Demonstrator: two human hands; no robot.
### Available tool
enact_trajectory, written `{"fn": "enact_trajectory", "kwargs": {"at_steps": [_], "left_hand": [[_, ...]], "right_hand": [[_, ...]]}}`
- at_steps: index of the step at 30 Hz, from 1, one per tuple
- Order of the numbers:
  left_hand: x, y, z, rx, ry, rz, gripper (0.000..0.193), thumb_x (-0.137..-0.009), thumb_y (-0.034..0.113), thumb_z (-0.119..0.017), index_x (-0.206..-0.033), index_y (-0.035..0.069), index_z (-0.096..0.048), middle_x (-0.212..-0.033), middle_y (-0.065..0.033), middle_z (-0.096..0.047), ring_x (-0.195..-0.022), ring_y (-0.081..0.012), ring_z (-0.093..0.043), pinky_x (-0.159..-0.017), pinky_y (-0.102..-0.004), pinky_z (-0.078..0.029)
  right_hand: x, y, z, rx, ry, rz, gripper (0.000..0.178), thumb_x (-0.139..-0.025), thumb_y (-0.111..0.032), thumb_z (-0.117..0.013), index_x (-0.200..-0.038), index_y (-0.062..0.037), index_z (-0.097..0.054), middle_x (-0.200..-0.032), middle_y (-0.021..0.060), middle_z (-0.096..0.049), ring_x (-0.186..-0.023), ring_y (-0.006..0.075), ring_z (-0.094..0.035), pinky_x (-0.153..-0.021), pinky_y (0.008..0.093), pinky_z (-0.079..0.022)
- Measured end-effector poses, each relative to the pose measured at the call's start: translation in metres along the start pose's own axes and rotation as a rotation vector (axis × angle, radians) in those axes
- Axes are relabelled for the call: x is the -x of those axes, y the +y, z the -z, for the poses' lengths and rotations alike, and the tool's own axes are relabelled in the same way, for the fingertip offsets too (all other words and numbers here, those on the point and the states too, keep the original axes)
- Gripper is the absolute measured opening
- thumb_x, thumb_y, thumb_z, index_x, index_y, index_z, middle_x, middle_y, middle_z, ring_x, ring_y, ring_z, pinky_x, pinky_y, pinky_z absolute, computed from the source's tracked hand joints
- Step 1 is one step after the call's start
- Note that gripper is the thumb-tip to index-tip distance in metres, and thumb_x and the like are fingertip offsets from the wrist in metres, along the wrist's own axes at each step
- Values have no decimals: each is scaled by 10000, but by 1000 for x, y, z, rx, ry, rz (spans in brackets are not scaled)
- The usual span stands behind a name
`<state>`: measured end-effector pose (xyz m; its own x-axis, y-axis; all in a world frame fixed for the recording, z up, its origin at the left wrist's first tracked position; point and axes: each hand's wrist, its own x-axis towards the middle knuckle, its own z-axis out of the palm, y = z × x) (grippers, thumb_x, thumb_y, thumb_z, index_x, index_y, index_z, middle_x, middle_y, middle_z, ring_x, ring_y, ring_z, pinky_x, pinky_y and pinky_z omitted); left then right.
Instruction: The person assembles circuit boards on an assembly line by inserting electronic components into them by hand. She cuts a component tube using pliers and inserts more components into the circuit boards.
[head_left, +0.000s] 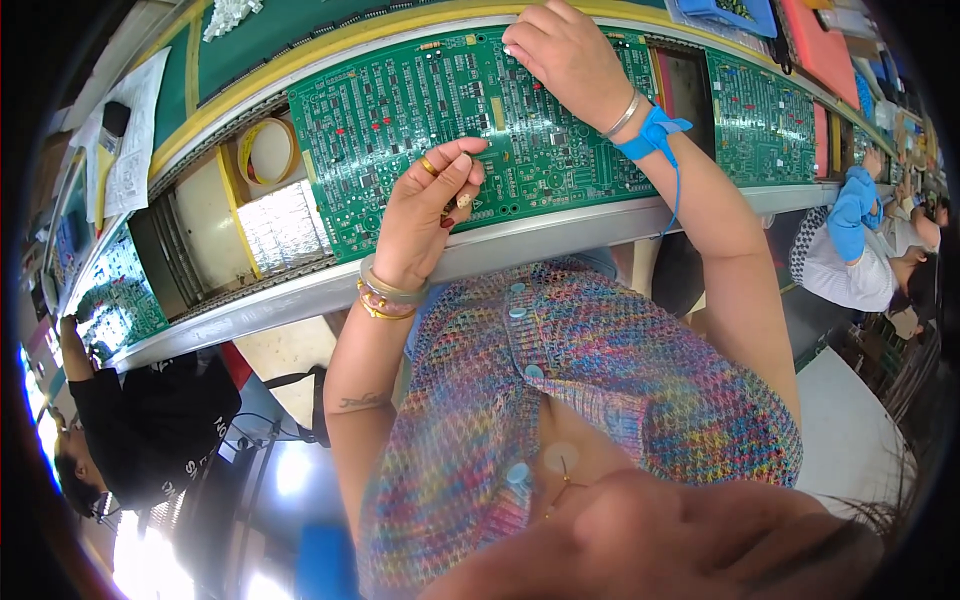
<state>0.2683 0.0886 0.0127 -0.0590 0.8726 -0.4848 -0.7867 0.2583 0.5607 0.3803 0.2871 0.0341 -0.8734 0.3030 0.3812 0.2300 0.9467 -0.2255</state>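
Note:
A large green circuit board [400,130], filled with small parts, lies on the rail line in front of me. My left hand [425,205] is curled over its near edge, thumb and index finger close together. Small cream and dark pieces [460,203] show among its bent fingers; their kind is unclear. My right hand [568,65] reaches over the board to its far edge. Its fingers are drawn together, tips at the board's upper middle, and what they hold, if anything, is hidden. A blue wrist strap [652,135] circles my right wrist.
Metal rail [490,240] runs along the near side. More circuit boards lie right [765,120] and far left [120,300]. A yellow tape roll [245,155] sits left of my board. White parts [230,15] and a blue tray [735,15] lie beyond. Co-workers are on both sides.

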Motion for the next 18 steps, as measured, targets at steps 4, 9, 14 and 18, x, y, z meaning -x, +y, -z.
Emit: {"fn": "enact_trajectory", "kwargs": {"at_steps": [4,9,14,18], "left_hand": [[7,4,-2,30,-76,-22,328,-947,132,-460,-1257,27,-483,-783,15,-503,-574,-24,-342,-473,-155,-264],[15,3,-2,-6,-158,-64,464,-942,135,-462,-1375,41,-326,-782,9,-499,-575,-23,-335,-481,-156,-248],[19,5,-10,-21,-30,-51,418,-955,169,-418,-1326,-13,-352,-852,-40,-537,-611,-47,-380,-491,-168,-266],[22,7,8,73,0,-39,355,-970,182,-364,-1235,-50,-408,-942,-98,-563,-631,-66,-397,-496,-178,-284]], "right_hand": [[8,-3,1,-140,112,-19,116,-801,-183,-592,-853,-88,-633,-785,67,-586,-801,266,-546,-707,375,-444],[26,-62,15,-657,-173,-93,121,-810,-149,-616,-902,-77,-646,-809,52,-607,-788,240,-565,-712,348,-445],[34,-67,17,-828,-251,-154,114,-802,-139,-631,-897,-79,-648,-787,46,-614,-744,222,-571,-689,326,-450],[41,-54,18,-684,-200,-265,112,-792,-130,-642,-892,-80,-649,-787,51,-624,-729,217,-577,-661,313,-455]]}}
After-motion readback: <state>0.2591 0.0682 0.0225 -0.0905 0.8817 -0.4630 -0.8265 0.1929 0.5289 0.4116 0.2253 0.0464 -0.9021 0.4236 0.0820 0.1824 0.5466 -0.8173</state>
